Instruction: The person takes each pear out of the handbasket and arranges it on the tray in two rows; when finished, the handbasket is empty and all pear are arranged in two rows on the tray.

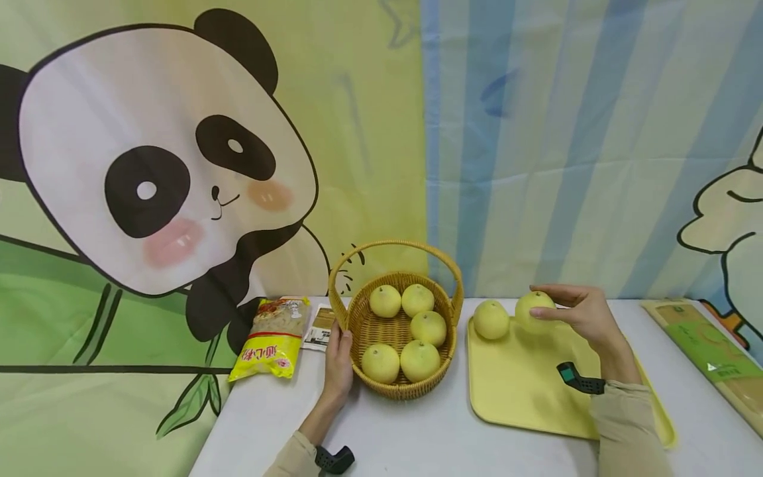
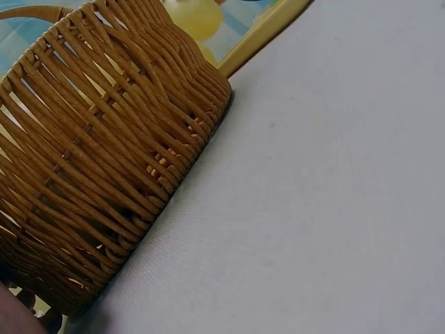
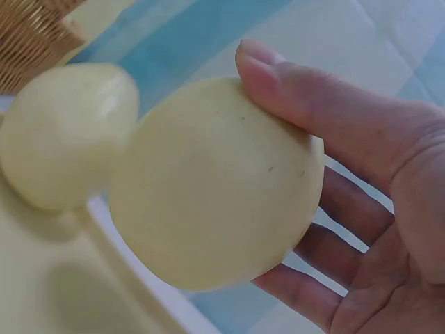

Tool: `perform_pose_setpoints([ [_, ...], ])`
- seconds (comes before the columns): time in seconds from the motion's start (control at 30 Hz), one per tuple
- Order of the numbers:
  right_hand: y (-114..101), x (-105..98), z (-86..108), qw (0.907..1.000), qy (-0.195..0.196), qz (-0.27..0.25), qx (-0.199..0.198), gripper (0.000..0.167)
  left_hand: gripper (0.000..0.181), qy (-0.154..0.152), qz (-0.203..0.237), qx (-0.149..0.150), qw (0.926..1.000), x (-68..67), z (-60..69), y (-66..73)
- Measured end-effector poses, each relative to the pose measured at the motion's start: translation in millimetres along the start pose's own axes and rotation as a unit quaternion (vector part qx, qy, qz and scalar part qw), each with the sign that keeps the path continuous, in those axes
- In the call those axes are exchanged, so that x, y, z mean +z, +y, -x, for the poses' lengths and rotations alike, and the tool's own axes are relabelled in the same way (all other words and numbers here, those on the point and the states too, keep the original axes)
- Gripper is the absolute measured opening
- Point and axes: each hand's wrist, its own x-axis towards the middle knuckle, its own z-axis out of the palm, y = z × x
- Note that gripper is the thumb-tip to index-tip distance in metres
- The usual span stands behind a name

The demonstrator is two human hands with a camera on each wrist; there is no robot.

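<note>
Right hand [image 1: 587, 317]: you're grasping a round, pale yellow-green fruit [image 3: 215, 184], thumb on one side, fingers on the other. Skin smooth and matte, a few tiny dark specks. You hold it over the far part of the tray [image 1: 512, 394], a flat, pale yellow rectangle with rounded corners and a raised rim. A second fruit [image 1: 491, 320], same smooth round kind, sits at the tray's far left corner, just beside the one you hold.

Left hand [image 1: 338, 364]: against the left side of the basket [image 1: 381, 327], touching it; can't tell if your fingers are curled round it. Basket is round, woven wicker, golden brown, coarse slanting strands on the outer wall, tall arched handle [image 1: 396, 244]. Five more fruits [image 1: 428, 328] lie inside, two at the back, one at the right, two at the front.

Left of the basket: a glossy, crinkled yellow plastic bag [image 1: 271, 341], with a small flat packet [image 1: 322, 324] between. Right of the tray: a long, flat green-and-tan package [image 1: 709, 351]. White, finely textured table covering [image 2: 313, 174]. Behind: a creased fabric backdrop [image 1: 381, 146], panda print and blue stripes.
</note>
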Motion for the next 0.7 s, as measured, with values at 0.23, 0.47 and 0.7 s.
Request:
perform_pose_setpoints([
  [0.23, 24, 10, -1.8, 0.9974, 0.002, -0.011, 0.072, 0.060, 0.058, -0.005, -0.003, -0.005, 1.0000, 0.0, -1.7, 3.2],
  [0.47, 40, 19, -2.6, 0.9941, 0.003, -0.079, 0.073, 0.056, 0.057, -0.001, -0.002, -0.005, 1.0000, -2.4, 1.0, 2.8],
  [0.7, 44, 19, -2.5, 0.9922, 0.006, -0.112, 0.056, 0.047, 0.058, -0.009, 0.007, -0.007, 0.9999, -0.2, 1.1, 4.1],
])
